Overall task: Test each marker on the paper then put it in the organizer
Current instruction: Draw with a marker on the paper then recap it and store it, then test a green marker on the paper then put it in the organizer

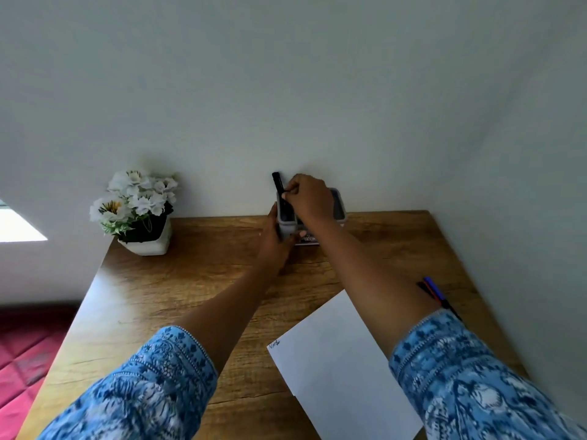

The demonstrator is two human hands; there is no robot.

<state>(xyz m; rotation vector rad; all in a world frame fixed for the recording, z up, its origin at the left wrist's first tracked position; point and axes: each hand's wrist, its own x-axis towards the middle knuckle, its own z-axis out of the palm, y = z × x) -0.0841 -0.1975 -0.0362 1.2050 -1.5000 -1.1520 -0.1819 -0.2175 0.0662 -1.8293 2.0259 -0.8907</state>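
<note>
A black marker (279,188) stands tilted in the grey organizer (338,204) at the wooden table's (197,281) far edge, pinched by the right hand (309,196). The left hand (275,241) grips the organizer's front. Behind, a pale wall (286,90); nearer, white paper (336,360), spare markers (436,293), a flower pot (139,214).

My wood table (197,281) carries a flower pot (149,242) far left, grey organizer (338,204) by the wall, paper (336,360) & spare markers (436,293) on the right.
</note>
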